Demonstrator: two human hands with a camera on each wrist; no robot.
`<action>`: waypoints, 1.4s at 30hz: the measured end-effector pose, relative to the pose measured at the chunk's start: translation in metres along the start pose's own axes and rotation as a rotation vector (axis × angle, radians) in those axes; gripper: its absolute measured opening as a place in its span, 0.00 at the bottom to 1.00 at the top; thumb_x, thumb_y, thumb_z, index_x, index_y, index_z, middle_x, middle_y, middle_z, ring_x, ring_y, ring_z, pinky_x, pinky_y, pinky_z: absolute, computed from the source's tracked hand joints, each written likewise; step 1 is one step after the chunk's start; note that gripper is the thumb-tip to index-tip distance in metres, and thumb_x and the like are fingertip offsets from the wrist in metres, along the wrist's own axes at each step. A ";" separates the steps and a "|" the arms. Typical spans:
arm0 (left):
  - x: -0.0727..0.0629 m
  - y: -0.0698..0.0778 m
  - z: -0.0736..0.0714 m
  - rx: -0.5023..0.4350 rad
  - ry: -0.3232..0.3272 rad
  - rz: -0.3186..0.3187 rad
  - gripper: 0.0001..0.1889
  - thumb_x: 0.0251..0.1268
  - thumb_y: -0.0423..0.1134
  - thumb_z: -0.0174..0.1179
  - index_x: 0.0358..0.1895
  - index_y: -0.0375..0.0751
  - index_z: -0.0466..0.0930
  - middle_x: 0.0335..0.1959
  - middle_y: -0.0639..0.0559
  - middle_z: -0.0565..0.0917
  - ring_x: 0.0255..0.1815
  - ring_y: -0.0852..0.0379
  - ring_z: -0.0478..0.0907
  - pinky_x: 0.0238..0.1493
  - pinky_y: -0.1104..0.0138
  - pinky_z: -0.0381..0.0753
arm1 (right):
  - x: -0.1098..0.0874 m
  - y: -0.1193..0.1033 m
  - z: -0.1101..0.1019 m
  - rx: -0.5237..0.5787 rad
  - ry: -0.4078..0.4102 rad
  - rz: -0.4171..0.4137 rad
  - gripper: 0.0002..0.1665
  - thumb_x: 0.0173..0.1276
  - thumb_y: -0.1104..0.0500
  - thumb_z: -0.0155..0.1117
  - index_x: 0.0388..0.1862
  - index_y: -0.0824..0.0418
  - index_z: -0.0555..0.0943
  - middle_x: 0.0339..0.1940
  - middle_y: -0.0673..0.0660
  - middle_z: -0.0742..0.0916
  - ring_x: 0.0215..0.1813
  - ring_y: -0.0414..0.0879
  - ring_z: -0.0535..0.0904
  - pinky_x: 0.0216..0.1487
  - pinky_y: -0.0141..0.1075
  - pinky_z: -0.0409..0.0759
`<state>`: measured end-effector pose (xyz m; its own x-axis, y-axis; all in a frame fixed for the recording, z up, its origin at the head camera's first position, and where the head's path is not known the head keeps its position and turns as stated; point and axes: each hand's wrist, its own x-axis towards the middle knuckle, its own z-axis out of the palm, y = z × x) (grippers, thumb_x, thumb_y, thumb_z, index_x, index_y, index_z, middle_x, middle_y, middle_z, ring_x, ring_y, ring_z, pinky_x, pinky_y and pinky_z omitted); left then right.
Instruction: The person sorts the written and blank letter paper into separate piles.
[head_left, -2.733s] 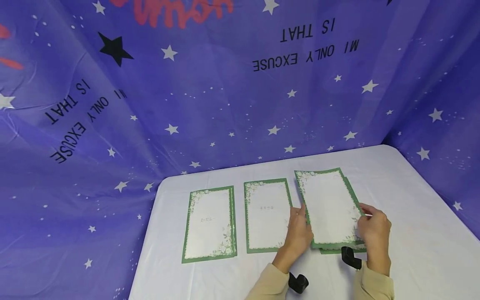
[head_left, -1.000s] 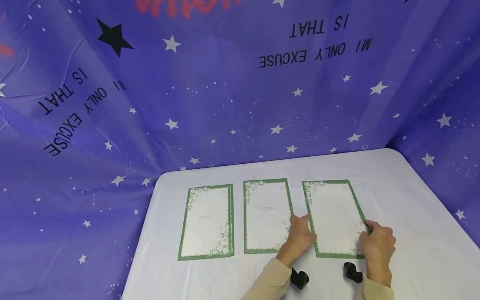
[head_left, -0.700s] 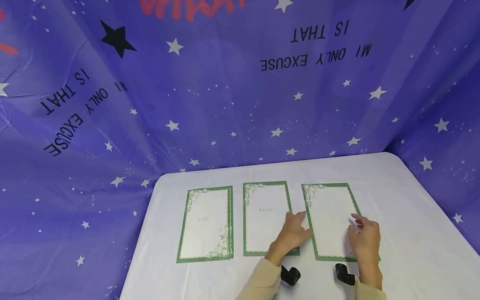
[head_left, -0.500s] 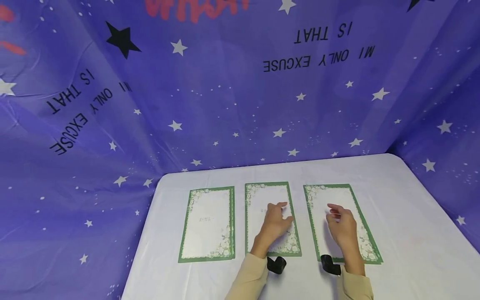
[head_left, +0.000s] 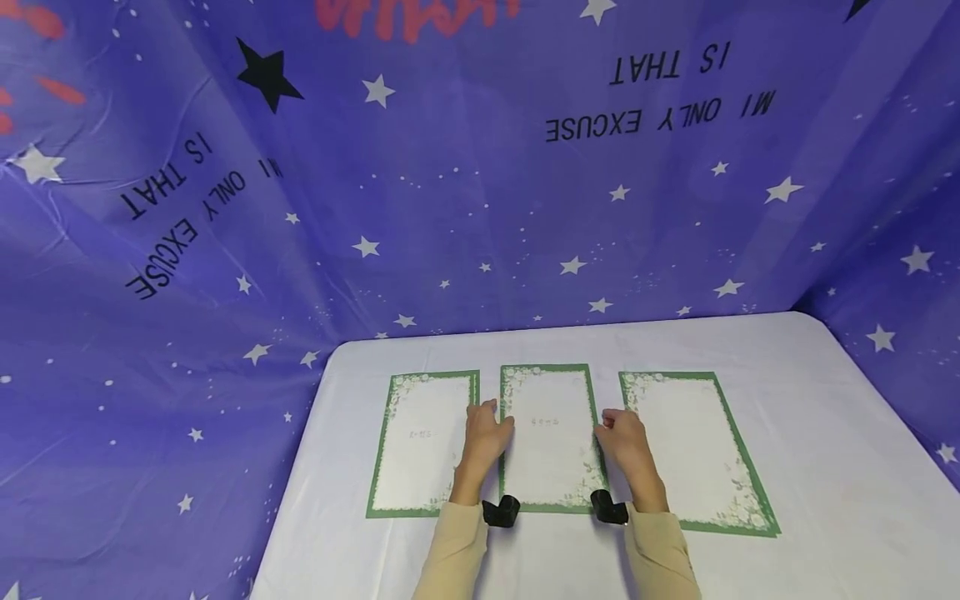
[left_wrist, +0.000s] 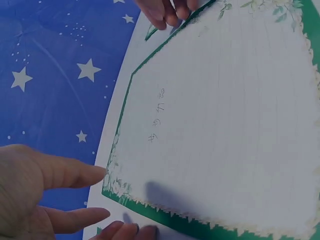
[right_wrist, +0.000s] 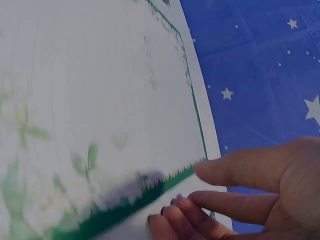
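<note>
Left hand and right hand, both relaxed, have been moved from the right paper to beside the middle paper.

Two hands in play, my left hand and my right hand, with two sleeves to match. Two black fittings, one at each wrist! Now the sheets: one, the left sheet; two, the middle sheet; three, the right sheet. Three on show, though I can't tell how many lie beneath. Two lines of handwriting, left and middle. One counter. Around it, two black stars, one cut off; two black slogans; white stars, over a dozen!
</note>
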<state>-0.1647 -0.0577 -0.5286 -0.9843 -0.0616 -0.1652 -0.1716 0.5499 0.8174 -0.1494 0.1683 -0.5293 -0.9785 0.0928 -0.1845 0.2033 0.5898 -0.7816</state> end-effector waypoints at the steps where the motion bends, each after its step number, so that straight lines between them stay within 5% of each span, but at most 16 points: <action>1: 0.000 -0.001 0.000 -0.001 -0.005 0.000 0.27 0.70 0.33 0.60 0.66 0.15 0.71 0.58 0.23 0.72 0.60 0.30 0.74 0.63 0.42 0.75 | 0.000 -0.001 0.001 -0.006 0.001 0.006 0.24 0.69 0.68 0.53 0.59 0.85 0.77 0.53 0.80 0.82 0.57 0.70 0.78 0.56 0.55 0.79; 3: 0.000 -0.002 0.000 -0.001 -0.009 0.003 0.26 0.70 0.33 0.60 0.64 0.13 0.72 0.58 0.23 0.74 0.60 0.29 0.74 0.64 0.43 0.75 | 0.001 -0.002 0.003 -0.015 -0.004 0.021 0.26 0.68 0.68 0.52 0.59 0.86 0.77 0.55 0.81 0.81 0.59 0.71 0.78 0.57 0.56 0.80; 6: 0.001 -0.003 -0.001 0.001 0.002 0.030 0.15 0.67 0.30 0.59 0.42 0.13 0.79 0.39 0.30 0.80 0.43 0.38 0.79 0.47 0.51 0.82 | 0.000 -0.001 0.007 -0.007 -0.005 0.051 0.29 0.66 0.69 0.51 0.64 0.85 0.74 0.58 0.79 0.82 0.62 0.70 0.78 0.60 0.57 0.79; 8: 0.001 -0.005 -0.001 -0.007 0.002 0.049 0.14 0.66 0.28 0.57 0.24 0.21 0.71 0.23 0.43 0.74 0.26 0.49 0.71 0.30 0.60 0.75 | -0.001 0.000 0.009 0.010 0.001 0.069 0.29 0.66 0.70 0.51 0.64 0.85 0.74 0.57 0.78 0.83 0.61 0.70 0.78 0.60 0.57 0.78; 10: 0.002 -0.007 0.000 -0.045 -0.006 0.065 0.17 0.66 0.27 0.56 0.19 0.27 0.64 0.15 0.53 0.60 0.18 0.58 0.54 0.23 0.66 0.60 | -0.002 0.001 0.011 0.031 0.013 0.078 0.29 0.65 0.70 0.51 0.64 0.84 0.75 0.56 0.78 0.83 0.61 0.70 0.78 0.60 0.57 0.78; 13: 0.002 -0.010 0.003 -0.096 -0.036 0.067 0.11 0.68 0.26 0.54 0.33 0.17 0.81 0.11 0.61 0.53 0.14 0.64 0.45 0.18 0.71 0.52 | -0.004 0.001 0.012 0.045 0.030 0.079 0.29 0.65 0.71 0.52 0.64 0.84 0.75 0.56 0.79 0.82 0.62 0.72 0.77 0.59 0.58 0.78; 16: 0.001 -0.010 0.006 -0.114 -0.044 0.060 0.22 0.69 0.27 0.53 0.61 0.12 0.74 0.10 0.60 0.54 0.12 0.66 0.46 0.15 0.73 0.52 | -0.006 0.000 0.013 0.055 0.044 0.065 0.29 0.65 0.72 0.51 0.64 0.85 0.74 0.58 0.82 0.79 0.61 0.72 0.76 0.57 0.58 0.78; 18: 0.000 -0.009 0.008 -0.089 -0.028 0.063 0.23 0.69 0.27 0.54 0.62 0.12 0.74 0.10 0.55 0.58 0.12 0.63 0.46 0.15 0.71 0.54 | -0.007 0.000 0.015 0.050 0.069 0.044 0.29 0.64 0.73 0.52 0.64 0.85 0.74 0.60 0.83 0.78 0.62 0.73 0.76 0.58 0.59 0.78; 20: -0.002 -0.007 0.010 -0.038 0.004 0.084 0.21 0.69 0.27 0.55 0.61 0.13 0.75 0.17 0.42 0.75 0.15 0.58 0.65 0.18 0.68 0.69 | -0.009 0.001 0.018 0.028 0.095 0.023 0.28 0.64 0.73 0.52 0.63 0.85 0.74 0.60 0.85 0.77 0.64 0.76 0.74 0.60 0.61 0.77; 22: -0.004 -0.005 0.012 0.001 0.027 0.101 0.21 0.70 0.27 0.56 0.60 0.12 0.75 0.37 0.26 0.83 0.33 0.43 0.81 0.35 0.58 0.84 | -0.011 0.001 0.020 0.003 0.126 0.007 0.27 0.64 0.74 0.53 0.62 0.85 0.76 0.59 0.86 0.75 0.65 0.80 0.70 0.63 0.64 0.74; 25: -0.007 -0.001 0.013 0.047 0.054 0.122 0.20 0.71 0.27 0.58 0.59 0.11 0.76 0.59 0.18 0.75 0.64 0.26 0.72 0.62 0.44 0.76 | -0.015 0.000 0.023 -0.016 0.161 -0.009 0.26 0.64 0.74 0.55 0.61 0.83 0.78 0.57 0.85 0.74 0.63 0.82 0.68 0.63 0.67 0.71; 31: -0.008 0.003 0.015 0.053 0.096 0.133 0.20 0.68 0.25 0.58 0.59 0.12 0.77 0.52 0.27 0.76 0.57 0.32 0.73 0.62 0.45 0.74 | -0.016 0.000 0.021 0.015 0.251 -0.069 0.24 0.64 0.76 0.54 0.59 0.82 0.80 0.49 0.79 0.81 0.53 0.73 0.79 0.52 0.63 0.77; 33: -0.007 0.002 0.016 0.014 0.084 0.140 0.20 0.68 0.21 0.56 0.61 0.13 0.76 0.48 0.31 0.77 0.45 0.39 0.76 0.49 0.52 0.80 | -0.017 -0.001 0.020 0.029 0.255 -0.067 0.25 0.65 0.76 0.53 0.61 0.81 0.79 0.48 0.78 0.84 0.50 0.70 0.81 0.49 0.61 0.79; 36: -0.007 0.001 0.016 -0.080 0.043 0.145 0.24 0.66 0.17 0.51 0.66 0.15 0.72 0.33 0.44 0.74 0.25 0.55 0.65 0.27 0.65 0.68 | -0.018 -0.002 0.019 0.044 0.246 -0.063 0.26 0.66 0.76 0.53 0.64 0.81 0.77 0.49 0.77 0.85 0.49 0.68 0.82 0.48 0.60 0.80; 38: -0.008 0.000 0.016 -0.150 0.008 0.151 0.26 0.65 0.15 0.47 0.69 0.17 0.70 0.26 0.52 0.65 0.20 0.59 0.52 0.23 0.68 0.54 | -0.019 -0.003 0.019 0.063 0.239 -0.056 0.27 0.66 0.76 0.52 0.65 0.80 0.76 0.50 0.77 0.84 0.50 0.68 0.82 0.48 0.59 0.80; 42: -0.011 0.001 0.011 -0.214 -0.028 0.155 0.27 0.67 0.15 0.47 0.71 0.20 0.68 0.26 0.55 0.60 0.20 0.61 0.49 0.23 0.70 0.52 | -0.023 -0.006 0.019 0.128 0.245 -0.041 0.27 0.68 0.74 0.50 0.66 0.77 0.77 0.51 0.73 0.85 0.46 0.64 0.84 0.42 0.50 0.80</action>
<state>-0.1534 -0.0475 -0.5319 -0.9986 0.0340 -0.0416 -0.0265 0.3624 0.9317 -0.1275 0.1477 -0.5317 -0.9623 0.2716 -0.0138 0.1512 0.4921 -0.8573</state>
